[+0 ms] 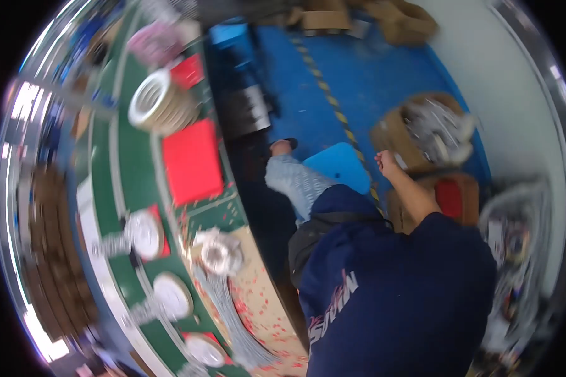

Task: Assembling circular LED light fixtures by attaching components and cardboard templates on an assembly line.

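Lying just ahead and right of the loosely curled, seemingly empty right hand [388, 163], the open carton [391, 133] sits opposite the blue stool [339, 166], the left hand being out of view

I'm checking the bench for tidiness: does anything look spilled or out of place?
Yes: small red scraps lie scattered over the tan, flat board, beside the long grey bundle of strands. They look odd because they are loose and unsorted; blur hides what they are made of.
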Available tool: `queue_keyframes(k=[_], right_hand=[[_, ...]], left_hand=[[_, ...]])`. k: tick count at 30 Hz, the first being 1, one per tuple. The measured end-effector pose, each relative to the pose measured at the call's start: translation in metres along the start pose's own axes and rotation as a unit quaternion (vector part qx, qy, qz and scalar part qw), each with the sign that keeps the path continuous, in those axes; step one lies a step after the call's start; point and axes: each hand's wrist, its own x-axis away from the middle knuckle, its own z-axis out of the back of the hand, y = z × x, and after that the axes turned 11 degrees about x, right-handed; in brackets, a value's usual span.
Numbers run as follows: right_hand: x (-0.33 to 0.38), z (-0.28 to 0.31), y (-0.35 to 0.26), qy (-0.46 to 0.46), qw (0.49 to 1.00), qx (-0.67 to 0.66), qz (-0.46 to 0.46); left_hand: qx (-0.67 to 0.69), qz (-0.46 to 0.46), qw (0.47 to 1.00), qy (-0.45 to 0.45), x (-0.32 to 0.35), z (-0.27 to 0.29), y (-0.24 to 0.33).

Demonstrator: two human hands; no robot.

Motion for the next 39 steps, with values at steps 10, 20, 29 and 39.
queue_keyframes(k=[10,20,29,39], right_hand=[[0.084,0.02,0.12,0.0,0.988,-0.103,-0.113],[-0.133,0.221,0.0,0.331,0.91,0.248,-0.039],[-0.346,0.418,-0.093,0.282,0.621,0.73,0.042],[-0.4,0.427,-0.088,0.265,0.523,0.803,0.109]], left_hand=[[-0.307,-0.037,0.946,-0.093,0.02,0.003,0.199],[-0.163,-0.108,0.975,0.102,-0.118,-0.138,0.318],[-0.398,-0.254,0.881,-0.023,-0.254,-0.475,0.257],[-0.353,-0.228,0.907,0.026,-0.255,-0.531,0.24]])
